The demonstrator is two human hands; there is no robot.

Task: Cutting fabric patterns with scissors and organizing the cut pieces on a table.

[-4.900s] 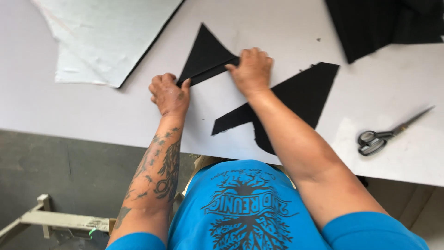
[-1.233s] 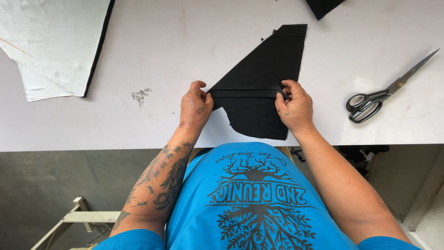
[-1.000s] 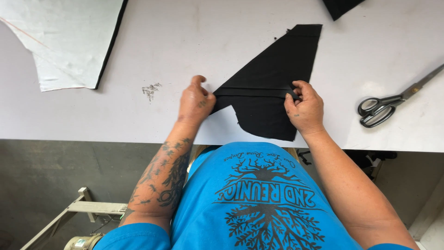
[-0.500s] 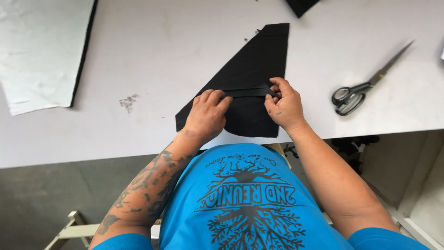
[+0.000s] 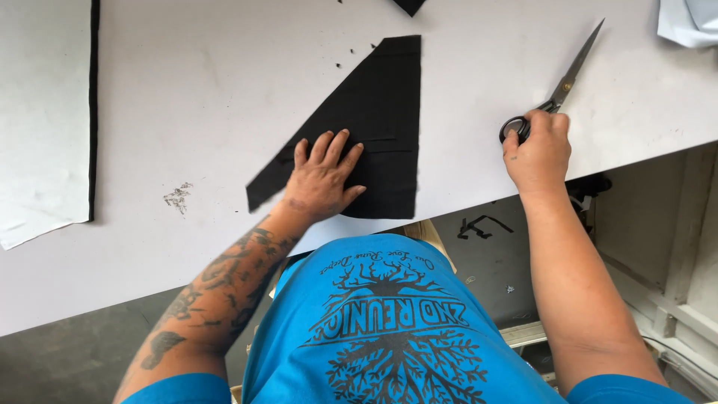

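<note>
A black, roughly triangular piece of fabric (image 5: 374, 112) lies flat on the white table (image 5: 224, 90). My left hand (image 5: 321, 176) presses down on its lower part, palm flat and fingers spread. My right hand (image 5: 537, 150) is off to the right of the fabric, fingers curled around the black handles of a pair of scissors (image 5: 565, 78). The scissors lie on the table with their blades pointing up and away from me.
A white paper sheet over a black layer (image 5: 45, 112) lies at the far left. A black scrap (image 5: 410, 6) shows at the top edge and a white piece (image 5: 688, 19) at the top right corner. The table's near edge runs just below my hands.
My right hand left the fabric and moved right onto the scissors' handles. My left hand shifted from pinching the fold to lying flat on the fabric.
</note>
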